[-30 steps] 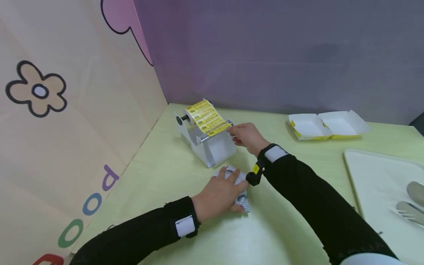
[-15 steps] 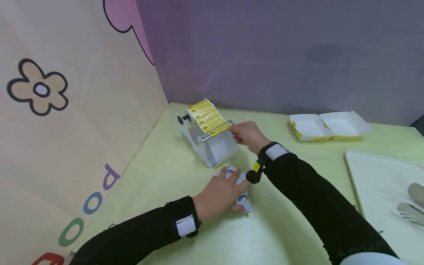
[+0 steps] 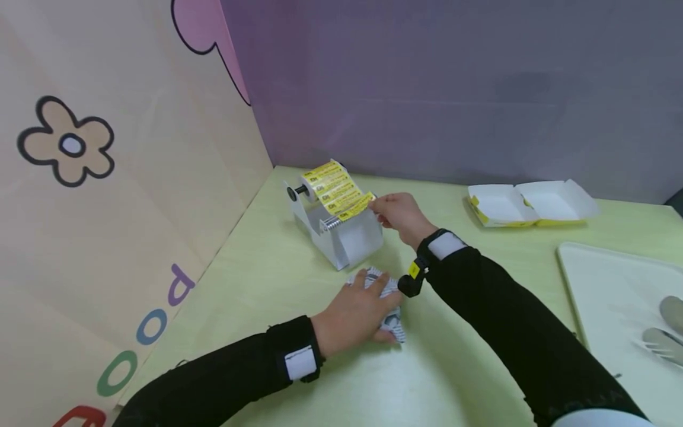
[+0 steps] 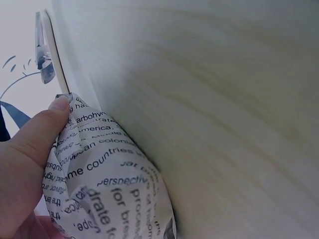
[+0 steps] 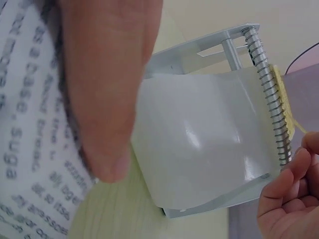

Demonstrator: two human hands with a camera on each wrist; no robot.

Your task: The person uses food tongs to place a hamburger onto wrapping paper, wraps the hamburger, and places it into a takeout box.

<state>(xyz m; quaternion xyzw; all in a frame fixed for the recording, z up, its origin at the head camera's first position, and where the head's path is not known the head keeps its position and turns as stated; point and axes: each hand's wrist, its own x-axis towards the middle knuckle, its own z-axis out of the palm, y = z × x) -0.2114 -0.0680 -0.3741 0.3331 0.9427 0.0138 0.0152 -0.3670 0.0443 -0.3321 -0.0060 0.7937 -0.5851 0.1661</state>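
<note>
In the middle of the head view, the left hand (image 3: 353, 311) spreads over a crumpled parcel in black-printed white paper (image 4: 109, 184), thumb along one side, apparently to keep the wrapping closed against the pale green tabletop (image 3: 256, 284). Just above it, the right hand (image 3: 402, 216) narrows to a pinch on the right end of a yellow printed label (image 3: 356, 206) at the ribbed roller of a white metal dispenser (image 3: 328, 244), seemingly to free it from its backing. Half a second earlier that end lies flatter; now it tilts upward, while the left hand and parcel look unchanged
</note>
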